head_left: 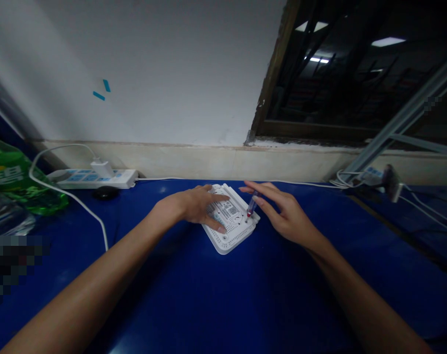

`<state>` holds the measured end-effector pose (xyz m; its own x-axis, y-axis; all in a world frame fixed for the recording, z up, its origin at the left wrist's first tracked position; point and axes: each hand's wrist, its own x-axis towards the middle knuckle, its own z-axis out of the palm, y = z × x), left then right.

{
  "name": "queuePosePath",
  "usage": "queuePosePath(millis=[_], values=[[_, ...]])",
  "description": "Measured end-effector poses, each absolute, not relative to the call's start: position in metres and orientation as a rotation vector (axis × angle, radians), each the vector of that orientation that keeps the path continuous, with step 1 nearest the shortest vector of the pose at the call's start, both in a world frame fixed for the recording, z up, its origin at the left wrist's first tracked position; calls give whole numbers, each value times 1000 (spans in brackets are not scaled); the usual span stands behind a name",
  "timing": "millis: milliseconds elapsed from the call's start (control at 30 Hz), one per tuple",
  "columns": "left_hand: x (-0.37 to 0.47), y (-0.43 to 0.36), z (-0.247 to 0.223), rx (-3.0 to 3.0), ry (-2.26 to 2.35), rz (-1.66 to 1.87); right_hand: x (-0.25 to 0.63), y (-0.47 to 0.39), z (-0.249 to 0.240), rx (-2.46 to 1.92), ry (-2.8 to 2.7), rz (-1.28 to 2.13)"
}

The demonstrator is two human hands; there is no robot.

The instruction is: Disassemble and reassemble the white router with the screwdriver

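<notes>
A white plastic device [231, 244], like a router, lies on the blue table, with its vented, labelled face up. My left hand [199, 204] rests on its left side, with thumb and forefinger spread across the label; the other fingers are partly hidden. In my right hand [282, 209] is a small screwdriver [252, 202] with a clear purplish handle and a red collar. It stands nearly upright, its tip at a hole near the device's right corner. My right fingers are closed around the handle.
At the left are a white power strip [125, 179] with a plugged-in charger [103, 168], a black mouse-like object [105, 192] and a green bottle [14, 174]. A white cable [85, 205] curves over the table. Metal bars [400, 118] and cables stand at the right, before a wall and window.
</notes>
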<state>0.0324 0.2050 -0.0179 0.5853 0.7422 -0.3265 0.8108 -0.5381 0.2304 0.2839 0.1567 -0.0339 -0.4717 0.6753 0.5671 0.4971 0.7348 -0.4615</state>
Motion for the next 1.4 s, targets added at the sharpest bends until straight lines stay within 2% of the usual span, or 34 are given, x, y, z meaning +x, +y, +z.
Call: queuePosePath(millis=[267, 500, 767, 1000, 1267, 1400], values=[[32, 205, -18, 2462, 1260, -251, 276, 155, -36, -889, -2093, 24], [31, 206, -19, 2463, 1249, -262, 282, 153, -33, -906, -2222, 326], [32, 205, -17, 2455, 1255, -281, 282, 154, -34, -918, -2179, 94], [32, 205, -17, 2446, 1252, -267, 283, 150, -31, -928, -2214, 284], [32, 205, -18, 2453, 1257, -239, 284, 153, -31, -895, -2203, 75], [32, 205, -19, 2437, 1272, -238, 285, 150, -30, -928, -2250, 217]])
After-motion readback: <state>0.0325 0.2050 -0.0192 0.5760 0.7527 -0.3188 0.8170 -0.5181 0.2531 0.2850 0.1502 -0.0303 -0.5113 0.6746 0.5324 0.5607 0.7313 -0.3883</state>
